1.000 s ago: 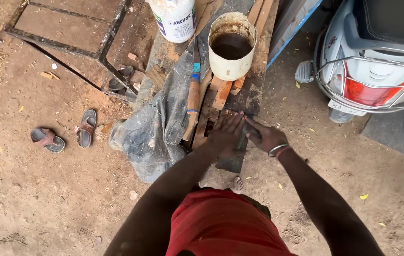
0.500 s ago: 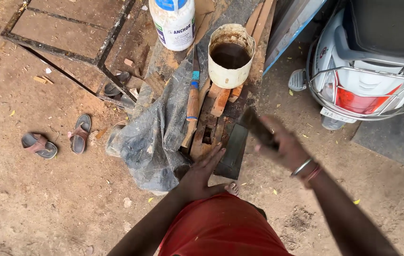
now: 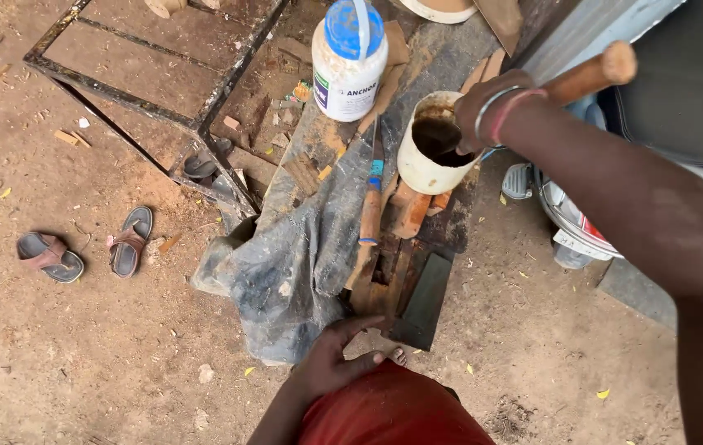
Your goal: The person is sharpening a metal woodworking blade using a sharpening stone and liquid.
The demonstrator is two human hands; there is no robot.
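Gripping tight, my right hand (image 3: 492, 103) is closed around a wooden handle (image 3: 590, 72) above the white bucket (image 3: 421, 169). My left hand (image 3: 335, 358) lies open beside the grey cloth (image 3: 294, 272).

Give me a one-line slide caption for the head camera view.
Right hand raises a wooden-handled tool above a white pot; left hand rests by wood pieces.

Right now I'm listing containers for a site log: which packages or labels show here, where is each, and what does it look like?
White plastic jar: top centre, beside the metal frame; round, blue lid, white handle, label with a dark blue, green-edged panel.
White tub: right of the jar, just below the right hand; round, open, dark brown liquid inside, stained rim, no label seen.
No signs or screens show.
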